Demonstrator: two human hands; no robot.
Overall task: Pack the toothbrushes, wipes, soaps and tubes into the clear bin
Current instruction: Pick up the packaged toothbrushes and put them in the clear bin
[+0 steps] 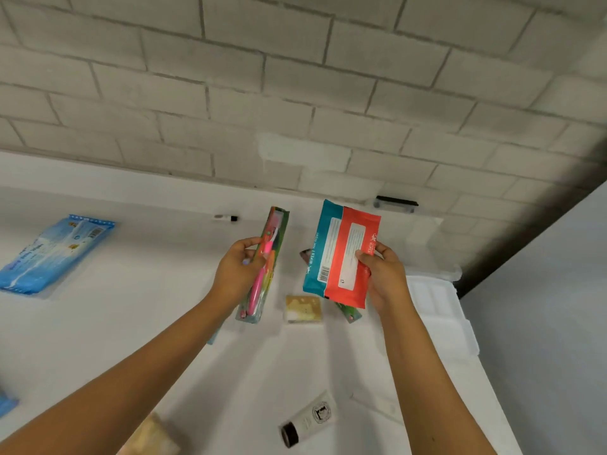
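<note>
My left hand (238,269) grips a toothbrush pack (267,257) with pink brushes, held upright above the white table (131,323). My right hand (384,274) holds a teal and red wipes pack (338,254), also lifted off the table. The clear bin (433,247) stands at the right by the wall, close behind the wipes pack, with its clear lid (440,310) lying in front of it. A yellow soap (302,308) lies between my hands. A white tube with a black cap (308,418) lies near the front. Another toothbrush pack (349,313) pokes out under the wipes.
A blue wipes pack (54,254) lies at the far left, and another blue item (6,402) shows at the left edge. A second yellow soap (151,435) is at the bottom. A small white tube (225,218) lies near the brick wall. The table ends at the right.
</note>
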